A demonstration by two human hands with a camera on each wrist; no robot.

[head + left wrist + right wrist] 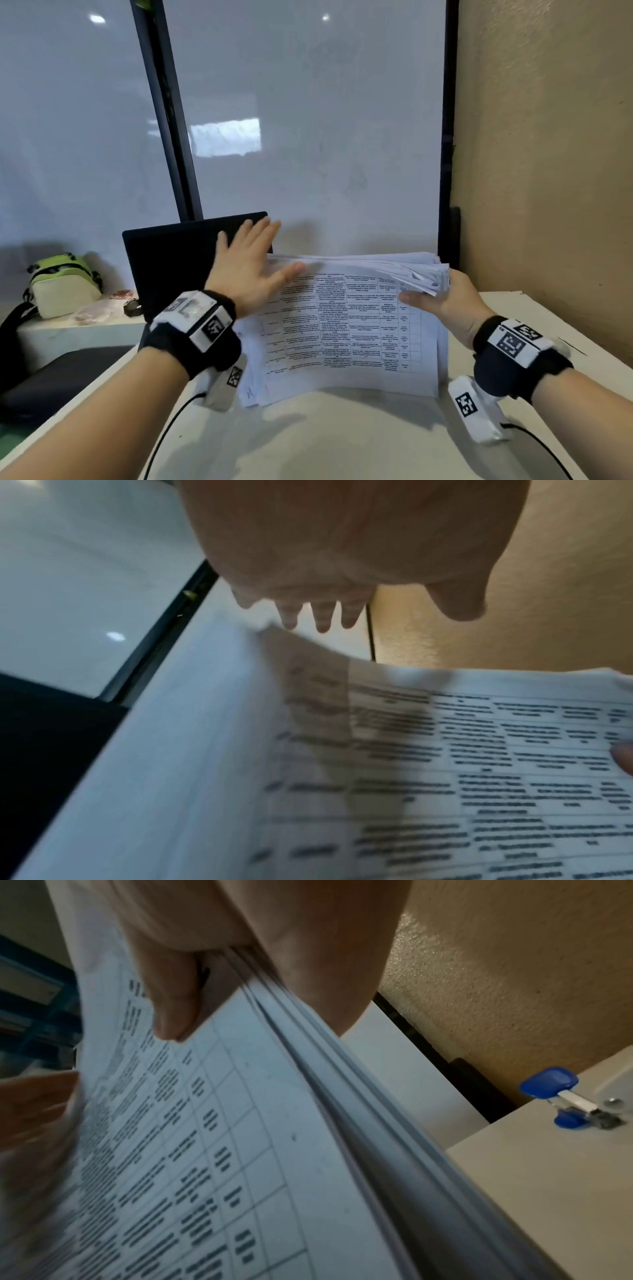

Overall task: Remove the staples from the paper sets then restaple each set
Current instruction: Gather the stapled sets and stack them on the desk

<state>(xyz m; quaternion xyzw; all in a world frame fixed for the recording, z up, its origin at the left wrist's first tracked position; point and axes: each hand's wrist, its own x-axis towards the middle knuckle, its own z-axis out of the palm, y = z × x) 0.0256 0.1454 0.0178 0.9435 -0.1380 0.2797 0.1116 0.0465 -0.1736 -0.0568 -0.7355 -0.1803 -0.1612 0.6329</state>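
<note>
Thick stack of paper sets point(346, 329) lies on the pale worktop point(342, 438), near edge down on the surface, far right part lifted off it. Top sheet printed with a table of small text. Right hand point(442, 301) grips the stack's right edge: thumb on top of the printed sheet, fingers point(318, 961) curled beneath the bundle, layered sheet edges fanned between them in the right wrist view. Left hand point(253, 263) is flat, fingers point(322, 615) straight and spread, held above the stack's far left corner; thumb reaches over the top sheet. Whether the palm touches paper cannot be told; left wrist view is motion-blurred and shows the top sheet's far corner curling up under the fingertips. Just behind the left hand, against the frosted glass panel point(308, 120), stands a black laptop point(178, 260), its lid partly covered by that hand. Blue stapler point(565, 1099) sits on the worktop to the right of the stack, near the textured tan wall point(548, 137), seen only from the right wrist. Further left, on a lower ledge, a green and cream bag point(63, 284), closed, contents hidden. Beside it something pale in clear wrapping, too blurred to name. Black cables run from both wrist cameras across the worktop's near edge.
</note>
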